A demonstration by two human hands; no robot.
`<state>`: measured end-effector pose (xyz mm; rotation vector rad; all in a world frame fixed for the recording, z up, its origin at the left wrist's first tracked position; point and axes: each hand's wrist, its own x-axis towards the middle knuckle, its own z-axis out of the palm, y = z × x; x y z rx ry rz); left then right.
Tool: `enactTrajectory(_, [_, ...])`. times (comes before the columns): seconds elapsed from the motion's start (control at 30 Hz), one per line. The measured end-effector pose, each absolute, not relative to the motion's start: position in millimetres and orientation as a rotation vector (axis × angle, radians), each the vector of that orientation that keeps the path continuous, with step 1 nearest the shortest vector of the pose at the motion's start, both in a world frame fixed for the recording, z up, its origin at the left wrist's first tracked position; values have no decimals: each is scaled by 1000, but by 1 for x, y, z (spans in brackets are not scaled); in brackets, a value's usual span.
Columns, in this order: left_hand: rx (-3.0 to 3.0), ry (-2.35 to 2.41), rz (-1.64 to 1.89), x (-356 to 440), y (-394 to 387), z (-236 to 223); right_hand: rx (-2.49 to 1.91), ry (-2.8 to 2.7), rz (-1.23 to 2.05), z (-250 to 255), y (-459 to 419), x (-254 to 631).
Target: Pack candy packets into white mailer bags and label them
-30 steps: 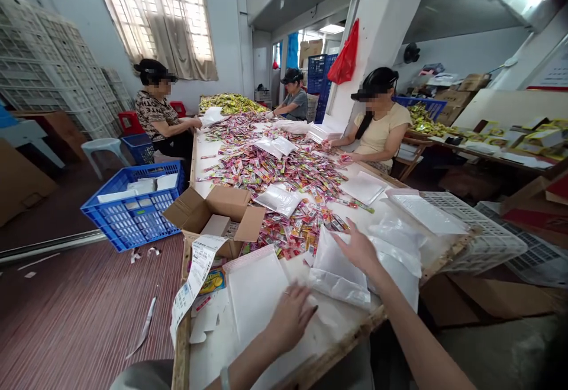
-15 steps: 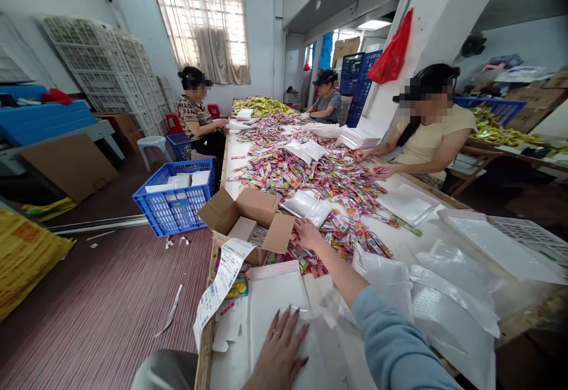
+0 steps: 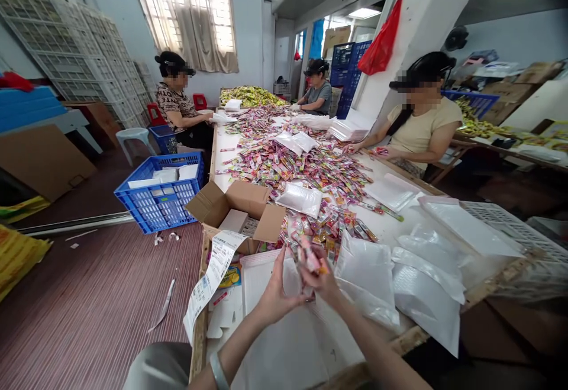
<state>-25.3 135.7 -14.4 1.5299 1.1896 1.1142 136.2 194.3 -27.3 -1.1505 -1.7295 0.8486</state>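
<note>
Several small pink and orange candy-like packets are bunched in my right hand, its fingers closed round them. My left hand is cupped just left of the bunch, fingers and thumb apart; its thumb tip reaches the lower end of the packets. Beneath both hands lies a flat white bubble mailer at the table's near edge. A heap of similar packets spreads across the table beyond. On the heap rests a filled white mailer.
An open cardboard box stands left of my hands, a printed label strip hanging beside it. More white mailers lie right. A blue crate sits on the floor. Three co-workers sit round the table, the nearest at right.
My right hand has come back from the heap with packets in it. My left hand has lifted off the mailer and moved up beside them. The view has shifted slightly.
</note>
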Motion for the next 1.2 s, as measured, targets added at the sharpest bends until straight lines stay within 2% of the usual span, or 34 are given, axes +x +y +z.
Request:
enactTrajectory(0.13, [1381, 1078, 1157, -15, 137, -35, -1031, -1862, 968, -48, 163, 123])
enactTrajectory(0.33, [1115, 1056, 1385, -6, 125, -23, -950, -2085, 812, -29, 151, 110])
enactTrajectory(0.47, [801, 1152, 1537, -15, 125, -30, -1164, -2193, 738, -31, 141, 111])
enactTrajectory(0.67, [646, 1245, 1688, -50, 120, -37, -1393, -2117, 843, -45, 141, 145])
enactTrajectory(0.9, [937, 1240, 1462, -38, 94, -32, -1407, -1791, 902, -42, 143, 164])
enactTrajectory(1.2, [746, 1278, 1309, -55, 90, -27, -1555, -1488, 789, -39, 157, 172])
